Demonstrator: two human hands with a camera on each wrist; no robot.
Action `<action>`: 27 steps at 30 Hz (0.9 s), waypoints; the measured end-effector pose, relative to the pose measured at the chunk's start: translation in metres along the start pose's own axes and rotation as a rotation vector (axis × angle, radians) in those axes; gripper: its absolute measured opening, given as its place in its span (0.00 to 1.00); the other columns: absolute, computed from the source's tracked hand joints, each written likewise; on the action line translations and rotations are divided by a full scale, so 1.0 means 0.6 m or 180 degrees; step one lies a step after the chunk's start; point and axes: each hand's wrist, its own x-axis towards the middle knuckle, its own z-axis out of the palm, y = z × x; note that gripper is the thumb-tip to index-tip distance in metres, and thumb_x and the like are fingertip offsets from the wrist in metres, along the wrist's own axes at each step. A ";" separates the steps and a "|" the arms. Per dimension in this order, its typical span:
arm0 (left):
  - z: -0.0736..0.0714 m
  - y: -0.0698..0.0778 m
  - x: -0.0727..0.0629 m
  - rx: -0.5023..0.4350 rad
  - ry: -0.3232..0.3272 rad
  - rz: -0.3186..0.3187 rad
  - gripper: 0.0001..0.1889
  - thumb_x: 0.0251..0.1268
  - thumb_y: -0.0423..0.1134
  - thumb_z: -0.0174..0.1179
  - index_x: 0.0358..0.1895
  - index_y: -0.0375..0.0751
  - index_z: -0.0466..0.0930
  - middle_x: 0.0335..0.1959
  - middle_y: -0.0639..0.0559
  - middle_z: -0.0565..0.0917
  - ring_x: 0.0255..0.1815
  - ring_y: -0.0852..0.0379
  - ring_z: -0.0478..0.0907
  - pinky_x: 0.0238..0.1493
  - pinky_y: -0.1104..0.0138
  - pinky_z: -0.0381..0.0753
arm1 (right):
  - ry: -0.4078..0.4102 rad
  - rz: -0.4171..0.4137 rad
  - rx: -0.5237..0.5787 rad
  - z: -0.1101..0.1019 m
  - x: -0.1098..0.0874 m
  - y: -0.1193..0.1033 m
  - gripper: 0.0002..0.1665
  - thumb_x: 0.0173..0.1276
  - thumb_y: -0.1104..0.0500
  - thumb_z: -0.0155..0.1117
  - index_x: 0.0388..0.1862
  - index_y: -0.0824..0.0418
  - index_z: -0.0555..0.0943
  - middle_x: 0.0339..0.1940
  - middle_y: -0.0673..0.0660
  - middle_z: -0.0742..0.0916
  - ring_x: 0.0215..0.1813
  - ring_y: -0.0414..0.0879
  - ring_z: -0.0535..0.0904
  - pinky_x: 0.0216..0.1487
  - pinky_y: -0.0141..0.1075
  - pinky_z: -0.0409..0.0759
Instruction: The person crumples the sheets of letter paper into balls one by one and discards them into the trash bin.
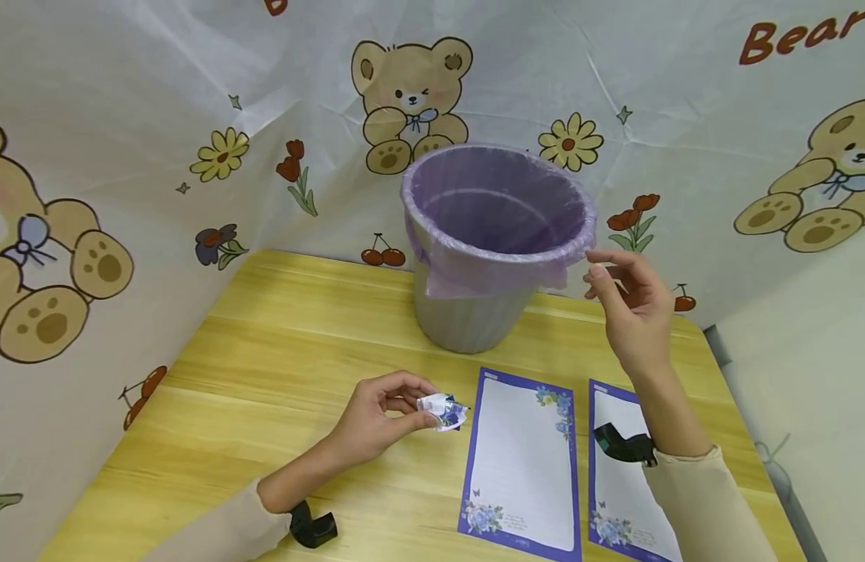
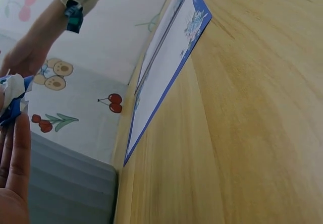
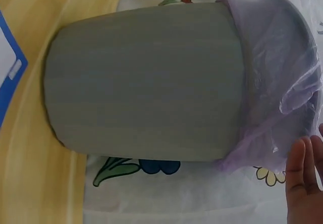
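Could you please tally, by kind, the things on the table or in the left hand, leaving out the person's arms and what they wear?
Bin: 1
Purple bag lining it: 1
Blue-edged sheets: 2
Crumpled scrap in the left hand: 1
Total: 5

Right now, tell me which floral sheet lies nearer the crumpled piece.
The left sheet, beside the crumpled piece held in the left hand; the other sheet lies farther right, partly hidden by the right forearm.
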 end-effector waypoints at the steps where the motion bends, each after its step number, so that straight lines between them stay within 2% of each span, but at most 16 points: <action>1: 0.000 -0.001 -0.001 0.0007 -0.0003 -0.0001 0.15 0.66 0.30 0.75 0.53 0.42 0.88 0.44 0.41 0.90 0.41 0.62 0.88 0.43 0.66 0.93 | 0.0040 0.0017 -0.0037 0.001 0.007 0.000 0.13 0.77 0.74 0.61 0.57 0.79 0.83 0.52 0.58 0.88 0.42 0.43 0.84 0.42 0.27 0.85; 6: -0.001 -0.003 -0.005 0.0022 -0.0019 -0.0001 0.14 0.67 0.30 0.74 0.53 0.41 0.87 0.43 0.41 0.90 0.41 0.62 0.87 0.44 0.66 0.93 | 0.0184 0.0164 -0.0351 0.001 0.043 0.001 0.16 0.78 0.67 0.65 0.60 0.73 0.84 0.55 0.53 0.85 0.48 0.44 0.82 0.48 0.27 0.83; 9: 0.000 -0.002 -0.007 0.0003 -0.0022 -0.0015 0.14 0.67 0.30 0.75 0.54 0.42 0.87 0.44 0.41 0.90 0.41 0.62 0.87 0.44 0.66 0.93 | 0.0195 0.0370 -0.0553 0.000 0.062 0.003 0.19 0.79 0.61 0.67 0.64 0.68 0.84 0.57 0.50 0.82 0.56 0.43 0.81 0.53 0.27 0.81; 11: 0.000 -0.002 -0.008 -0.0015 -0.0017 -0.0021 0.15 0.66 0.30 0.75 0.54 0.42 0.87 0.44 0.41 0.90 0.42 0.62 0.87 0.44 0.66 0.93 | 0.0149 0.0570 -0.0565 0.001 0.074 0.006 0.20 0.80 0.58 0.67 0.66 0.63 0.83 0.58 0.49 0.81 0.57 0.43 0.81 0.56 0.26 0.81; 14: 0.001 -0.002 -0.009 -0.0028 -0.0017 0.0016 0.15 0.66 0.29 0.74 0.54 0.41 0.87 0.43 0.40 0.89 0.41 0.62 0.87 0.44 0.66 0.93 | 0.0044 0.0927 -0.0340 0.006 0.091 0.008 0.23 0.81 0.54 0.66 0.70 0.60 0.80 0.59 0.49 0.80 0.58 0.41 0.80 0.59 0.26 0.80; 16: 0.001 -0.002 -0.010 -0.0037 -0.0007 0.0027 0.15 0.66 0.29 0.74 0.54 0.41 0.87 0.44 0.40 0.90 0.41 0.62 0.87 0.43 0.66 0.93 | -0.0007 0.1146 -0.0165 0.011 0.101 0.008 0.26 0.81 0.53 0.66 0.73 0.58 0.78 0.63 0.49 0.80 0.57 0.41 0.79 0.60 0.26 0.80; 19: 0.002 -0.002 -0.010 -0.0056 0.0015 0.0009 0.15 0.66 0.29 0.74 0.54 0.41 0.87 0.44 0.40 0.90 0.41 0.62 0.88 0.43 0.66 0.93 | -0.0062 0.1403 -0.0080 0.018 0.114 0.010 0.30 0.80 0.51 0.68 0.76 0.55 0.76 0.70 0.49 0.78 0.59 0.41 0.77 0.60 0.26 0.79; 22: 0.003 -0.004 -0.010 -0.0067 0.0026 0.0008 0.15 0.66 0.29 0.74 0.54 0.41 0.87 0.44 0.40 0.90 0.41 0.62 0.88 0.43 0.66 0.93 | -0.0165 0.1543 -0.0063 0.020 0.120 0.015 0.32 0.80 0.51 0.68 0.79 0.53 0.74 0.75 0.49 0.75 0.63 0.40 0.75 0.59 0.25 0.78; 27: 0.005 -0.003 -0.007 -0.0063 0.0046 0.0011 0.15 0.66 0.29 0.75 0.53 0.41 0.87 0.45 0.40 0.90 0.41 0.62 0.88 0.43 0.66 0.93 | -0.0199 0.1646 0.0208 0.017 0.116 0.025 0.33 0.83 0.51 0.63 0.82 0.52 0.68 0.72 0.50 0.74 0.68 0.44 0.74 0.60 0.25 0.80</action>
